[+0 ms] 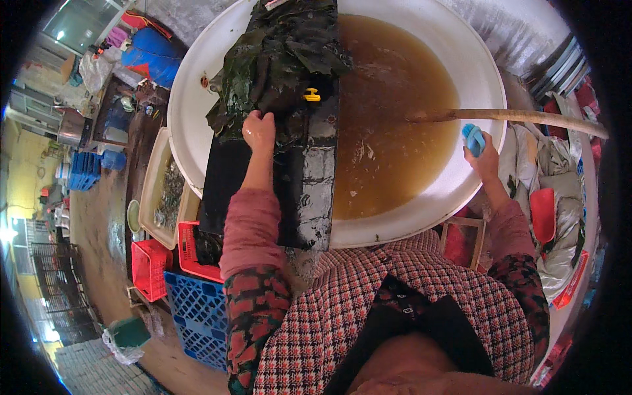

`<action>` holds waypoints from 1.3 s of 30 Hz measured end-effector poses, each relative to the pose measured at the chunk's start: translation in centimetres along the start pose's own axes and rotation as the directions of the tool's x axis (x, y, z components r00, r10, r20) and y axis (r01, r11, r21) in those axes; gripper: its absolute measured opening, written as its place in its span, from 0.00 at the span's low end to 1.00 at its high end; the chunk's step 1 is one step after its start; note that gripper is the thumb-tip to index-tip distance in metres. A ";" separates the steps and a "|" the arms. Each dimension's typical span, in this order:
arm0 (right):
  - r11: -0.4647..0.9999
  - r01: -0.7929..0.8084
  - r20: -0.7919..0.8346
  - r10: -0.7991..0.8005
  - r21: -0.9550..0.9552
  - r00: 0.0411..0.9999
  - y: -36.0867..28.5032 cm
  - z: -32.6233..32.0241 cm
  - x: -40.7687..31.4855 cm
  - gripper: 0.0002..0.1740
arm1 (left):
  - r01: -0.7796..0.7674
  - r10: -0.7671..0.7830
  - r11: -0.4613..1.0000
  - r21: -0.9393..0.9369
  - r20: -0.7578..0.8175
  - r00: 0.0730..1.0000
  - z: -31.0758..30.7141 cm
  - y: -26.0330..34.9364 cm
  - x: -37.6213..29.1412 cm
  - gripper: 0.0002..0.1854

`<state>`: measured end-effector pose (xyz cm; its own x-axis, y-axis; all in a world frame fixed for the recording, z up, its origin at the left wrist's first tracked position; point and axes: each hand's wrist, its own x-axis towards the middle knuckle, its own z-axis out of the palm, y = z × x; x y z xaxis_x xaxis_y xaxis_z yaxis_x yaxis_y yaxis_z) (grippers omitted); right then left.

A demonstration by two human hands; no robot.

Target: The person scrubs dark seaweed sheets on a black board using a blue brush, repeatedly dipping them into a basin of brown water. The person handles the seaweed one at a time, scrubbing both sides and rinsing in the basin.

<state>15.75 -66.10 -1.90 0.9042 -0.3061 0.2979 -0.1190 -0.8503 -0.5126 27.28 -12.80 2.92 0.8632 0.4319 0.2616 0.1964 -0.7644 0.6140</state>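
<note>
My left hand [259, 131] is closed over the near edge of a heap of wet, dark green seaweed fronds [276, 69], likely kelp. The heap lies on a wet black board [316, 192] that spans the left part of a big round white tub [419, 227]. In my right hand [486, 158] is a blue scrubbing brush [475, 139], held over the tub's right rim with its bristles apart from the seaweed. Brown, cloudy water [395, 123] fills the tub right of the board. A small yellow plastic tool [312, 95] rests beside the fronds.
A wooden pole [523, 116] leans over the tub's right rim into the water. At left stand a cream trough [150, 197] of small scraps, red baskets [148, 269] and a blue crate [197, 316]. Sacks [558, 173] and a red scoop [543, 212] lie at right.
</note>
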 end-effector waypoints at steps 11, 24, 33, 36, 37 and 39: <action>0.998 0.028 0.039 -0.026 -0.054 0.999 -0.2 0.0 0.0 0.37 | -0.101 0.055 0.993 0.055 0.545 0.836 -9.9 -4.1 -12.1 0.18; 0.988 -0.005 0.058 0.014 -0.155 0.998 -0.8 0.0 0.1 0.38 | -0.218 0.098 0.946 0.241 0.425 0.900 -5.5 -2.3 -8.7 0.40; 0.980 0.036 0.019 -0.033 -0.195 0.999 0.0 0.4 0.2 0.39 | -0.157 0.149 0.987 0.039 0.164 0.975 -8.4 -0.5 -8.9 0.21; 0.977 0.029 0.020 -0.025 -0.210 0.999 0.0 0.5 0.3 0.38 | -0.403 0.391 0.911 -0.088 -0.124 0.912 -12.5 0.3 -8.6 0.12; 0.973 0.027 0.019 -0.023 -0.228 1.000 -0.1 0.4 0.2 0.38 | -0.530 0.507 0.845 -0.073 -0.211 0.836 -13.7 0.3 -8.7 0.10; 0.974 0.039 0.025 -0.034 -0.223 0.999 -0.5 0.1 0.2 0.38 | -0.627 0.627 0.775 0.071 -0.207 0.751 -14.9 -0.3 -9.6 0.13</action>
<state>16.07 -65.72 -1.69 0.9179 -0.2657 0.2948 -0.1721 -0.9358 -0.3076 12.05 -9.57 11.32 0.6754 -0.0558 0.7353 -0.3561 -0.8978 0.2590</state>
